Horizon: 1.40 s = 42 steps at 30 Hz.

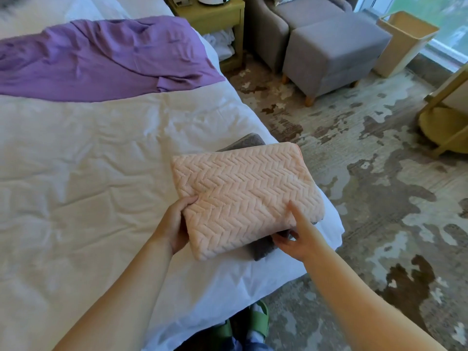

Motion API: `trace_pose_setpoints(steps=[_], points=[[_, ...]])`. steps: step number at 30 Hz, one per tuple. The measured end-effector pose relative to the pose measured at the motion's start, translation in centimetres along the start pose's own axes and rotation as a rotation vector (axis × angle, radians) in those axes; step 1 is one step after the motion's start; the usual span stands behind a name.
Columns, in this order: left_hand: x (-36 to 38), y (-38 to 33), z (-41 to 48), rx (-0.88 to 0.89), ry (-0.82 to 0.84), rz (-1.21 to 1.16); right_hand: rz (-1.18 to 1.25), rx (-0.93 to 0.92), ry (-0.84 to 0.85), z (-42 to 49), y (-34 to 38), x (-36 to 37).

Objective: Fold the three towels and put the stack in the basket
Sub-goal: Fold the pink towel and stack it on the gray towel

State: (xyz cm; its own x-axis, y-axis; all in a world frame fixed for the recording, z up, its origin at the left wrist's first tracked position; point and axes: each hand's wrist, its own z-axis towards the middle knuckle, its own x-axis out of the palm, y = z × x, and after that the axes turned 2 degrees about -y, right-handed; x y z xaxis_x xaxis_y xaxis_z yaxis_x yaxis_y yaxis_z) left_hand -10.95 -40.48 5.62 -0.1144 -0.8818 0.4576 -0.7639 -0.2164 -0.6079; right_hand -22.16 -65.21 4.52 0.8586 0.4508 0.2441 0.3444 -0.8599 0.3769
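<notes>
White bedding (88, 173) spreads beneath and left of both hands, with a purple sheet (101, 57) far beyond them. From the head view, our left hand (177, 224) grips the near corner of the folded pink towel (243, 188), thumb on top. Our right hand (296, 236) pinches its other side, fingers reaching under the grey towel (260, 249) beneath, likely so the layers lift together. A beige basket (405, 41) stands well beyond the right hand.

Left of towel stack (248, 196): bare white bedding (88, 173), open. Beyond it, left: purple cloth (101, 59) bunched on the bed. Right of it: bed edge, then open carpet (367, 198). Far right: wood-framed hamper (445, 117). Beyond, right: grey ottoman (334, 54) beside beige basket (405, 41), on the stack's side.
</notes>
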Motion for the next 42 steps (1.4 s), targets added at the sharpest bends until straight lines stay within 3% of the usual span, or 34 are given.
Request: trace_pose_setpoints(steps=[3,6,8,11,17,25,29,32,36,42], points=[[0.1,-0.1,-1.0,0.078,0.083,0.044,0.021,-0.029,0.049,-1.1,-1.2,1.7],[0.5,-1.0,-1.6,0.149,0.175,0.035,-0.001,-0.153,-0.088,-1.3,-1.3,2.3],[0.6,-1.9,-1.5,0.126,0.196,-0.13,-0.074,-0.278,-0.163,-1.2,-0.5,1.7],[0.2,-3.0,-0.3,-0.015,0.148,-0.411,-0.234,-0.405,-0.131,-1.0,1.5,0.3],[3.5,-3.4,1.7,-0.199,0.225,0.084,-0.451,-0.514,0.093,0.2,7.7,-2.4],[7.6,-2.3,1.9,-0.084,0.092,0.327,-0.794,-0.463,0.434,3.2,14.7,2.4],[6.4,-0.2,1.7,-0.041,0.063,0.245,-0.848,-0.454,0.538,5.3,17.0,6.8],[5.7,2.1,2.5,0.021,0.046,0.147,-0.925,-0.443,0.45,7.5,17.6,9.5],[7.3,5.6,3.9,-0.044,-0.265,0.156,-1.291,-0.409,0.217,11.2,15.9,9.0],[8.7,7.2,5.2,0.218,-0.411,0.159,-1.457,-0.455,0.163,12.2,14.5,5.7]])
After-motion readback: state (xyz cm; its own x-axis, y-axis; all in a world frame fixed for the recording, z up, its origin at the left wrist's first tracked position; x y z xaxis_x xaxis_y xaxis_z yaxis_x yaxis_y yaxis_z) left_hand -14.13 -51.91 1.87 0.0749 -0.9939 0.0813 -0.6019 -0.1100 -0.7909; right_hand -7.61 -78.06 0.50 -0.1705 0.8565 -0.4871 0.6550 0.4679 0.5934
